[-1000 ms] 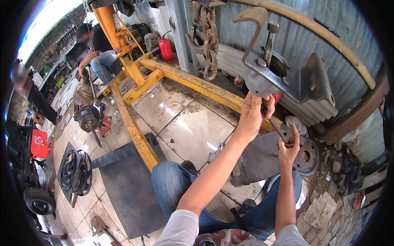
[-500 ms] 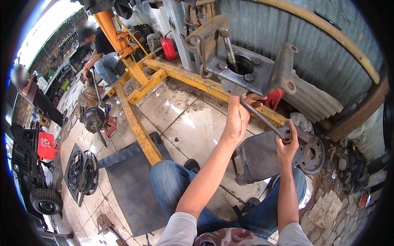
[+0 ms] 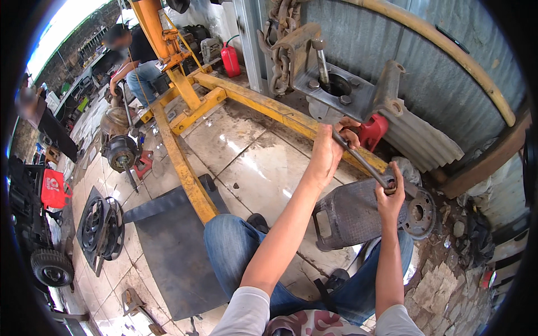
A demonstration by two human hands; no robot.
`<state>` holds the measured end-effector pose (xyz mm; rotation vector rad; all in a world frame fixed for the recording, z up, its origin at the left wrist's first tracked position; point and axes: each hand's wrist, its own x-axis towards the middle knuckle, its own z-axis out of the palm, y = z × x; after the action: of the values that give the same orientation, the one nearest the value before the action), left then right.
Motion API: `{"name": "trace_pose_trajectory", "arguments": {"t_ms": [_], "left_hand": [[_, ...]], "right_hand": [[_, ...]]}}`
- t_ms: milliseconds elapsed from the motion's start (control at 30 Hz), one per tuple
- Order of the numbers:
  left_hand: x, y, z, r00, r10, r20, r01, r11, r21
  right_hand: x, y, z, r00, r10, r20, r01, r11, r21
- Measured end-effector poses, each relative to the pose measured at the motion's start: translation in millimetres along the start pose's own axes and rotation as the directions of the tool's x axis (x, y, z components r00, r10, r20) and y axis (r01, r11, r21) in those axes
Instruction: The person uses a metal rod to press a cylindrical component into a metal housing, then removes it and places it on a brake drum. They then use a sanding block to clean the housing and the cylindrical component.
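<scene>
My left hand (image 3: 330, 151) is closed around the upper end of a long steel bar (image 3: 358, 157), just beneath a metal bracket (image 3: 361, 98) with bolts, a central hole and an upright steel shank. My right hand (image 3: 390, 196) grips the bar’s lower end, above a dark ribbed metal plate (image 3: 353, 218). A rusty chain (image 3: 283, 78) hangs at the bracket’s left side. The underside of the bracket where my left fingers are is partly hidden.
Yellow lifting frame (image 3: 185, 173), red fuel can (image 3: 230, 60), red stand (image 3: 372, 131), rubber mat (image 3: 168, 263), wheel rim (image 3: 420, 213) and corrugated wall (image 3: 420, 50) surround me. At left, one person (image 3: 140, 78) bends over an axle (image 3: 120, 151); another person (image 3: 45, 123) stands.
The bracket has dropped and turned, so its bolted top now shows. My left hand has shifted left and down with the bar, and my right hand has moved slightly left and down.
</scene>
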<state>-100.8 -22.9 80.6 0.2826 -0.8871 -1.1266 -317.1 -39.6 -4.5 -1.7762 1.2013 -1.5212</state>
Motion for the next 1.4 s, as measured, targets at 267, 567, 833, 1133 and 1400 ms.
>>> {"name": "trace_pose_trajectory", "arguments": {"t_ms": [267, 567, 833, 1133, 1400], "left_hand": [[-3.9, -8.9, -24.7, 0.994, -0.008, -0.111, 0.003, 0.999, -0.046], [-6.2, -11.2, -38.8, 0.995, -0.009, -0.098, 0.000, 0.996, -0.090], [-5.7, -11.4, -39.2, 0.994, -0.017, -0.106, 0.007, 0.995, -0.099], [-12.2, -13.0, -46.6, 0.977, -0.024, -0.214, -0.014, 0.984, -0.178], [-17.8, -15.8, -58.8, 0.950, -0.119, -0.290, 0.016, 0.942, -0.335]], "right_hand": [[2.4, -5.6, 7.3, 0.998, 0.033, 0.052, -0.029, 0.997, -0.069], [2.7, -5.5, 12.1, 0.996, 0.064, 0.057, -0.058, 0.992, -0.109], [2.3, 0.8, 10.2, 0.998, 0.011, 0.054, -0.003, 0.988, -0.152], [-0.2, -11.9, 15.4, 0.997, 0.037, 0.073, -0.023, 0.982, -0.187], [-0.3, -4.6, 19.9, 0.995, 0.038, 0.089, -0.015, 0.969, -0.246]]}}
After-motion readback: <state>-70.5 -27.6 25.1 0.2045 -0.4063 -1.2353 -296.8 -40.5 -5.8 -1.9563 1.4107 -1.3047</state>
